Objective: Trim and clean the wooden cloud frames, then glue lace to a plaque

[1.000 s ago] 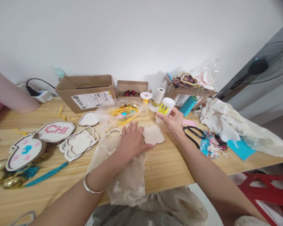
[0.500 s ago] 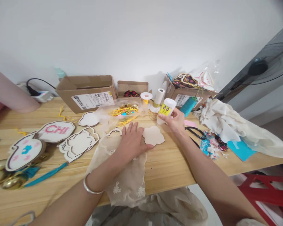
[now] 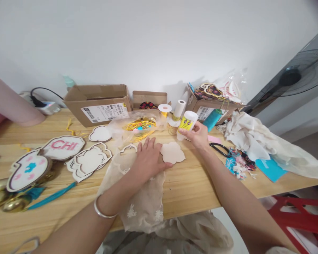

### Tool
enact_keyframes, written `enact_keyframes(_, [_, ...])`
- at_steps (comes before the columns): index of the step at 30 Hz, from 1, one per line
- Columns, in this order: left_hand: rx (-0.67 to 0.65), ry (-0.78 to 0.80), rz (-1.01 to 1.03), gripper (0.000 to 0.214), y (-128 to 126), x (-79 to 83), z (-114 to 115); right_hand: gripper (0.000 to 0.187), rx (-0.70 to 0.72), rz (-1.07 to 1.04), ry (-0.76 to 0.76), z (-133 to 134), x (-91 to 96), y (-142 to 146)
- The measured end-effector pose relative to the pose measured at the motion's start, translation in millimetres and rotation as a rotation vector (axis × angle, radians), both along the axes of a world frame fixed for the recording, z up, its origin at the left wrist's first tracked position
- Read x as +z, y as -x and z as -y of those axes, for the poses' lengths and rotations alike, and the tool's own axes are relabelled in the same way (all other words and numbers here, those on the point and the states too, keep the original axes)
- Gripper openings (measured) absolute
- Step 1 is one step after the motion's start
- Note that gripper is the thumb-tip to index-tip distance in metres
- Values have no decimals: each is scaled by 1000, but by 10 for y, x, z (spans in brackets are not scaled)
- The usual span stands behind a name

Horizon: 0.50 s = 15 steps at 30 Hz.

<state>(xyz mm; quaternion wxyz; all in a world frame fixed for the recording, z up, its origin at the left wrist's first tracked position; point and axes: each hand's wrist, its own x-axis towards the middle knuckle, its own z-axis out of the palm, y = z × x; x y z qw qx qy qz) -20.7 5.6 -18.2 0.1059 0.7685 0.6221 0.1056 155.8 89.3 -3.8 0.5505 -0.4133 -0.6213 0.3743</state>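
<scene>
- Upright in the right hand [image 3: 198, 135], a white glue stick [image 3: 187, 123] with a yellow label is gripped by fingers and thumb just above the bench [image 3: 190, 183].
- Just below it lies a cloud-shaped wooden cutout [image 3: 172, 152] — flat on the bench, its near edge touched by the left hand [image 3: 148, 158].
- That left hand rests open, palm down, on sheer lace fabric [image 3: 140, 201] draped over the bench edge.
- Black scissors [image 3: 219, 149] lie just right of the right wrist — near coloured scraps [image 3: 238, 162].
- Cardboard boxes [image 3: 99, 104] stand along the wall.
</scene>
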Motion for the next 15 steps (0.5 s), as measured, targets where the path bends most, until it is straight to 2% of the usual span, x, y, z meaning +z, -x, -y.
enact_keyframes(3, [3,15,-12,66,-5,16,1,31,50,6,33,15,20,-19])
enact_keyframes(7, [3,26,-20,67,-4,30,-1,31,6,-9,13,9,28,-21])
enact_keyframes(12, [3,12,-10,67,1,8,-3,32,74,12,71,-15,22,-69])
enact_keyframes(15, [0,14,-8,66,1,-1,-5,33,49,-10,81,-12,35,-78])
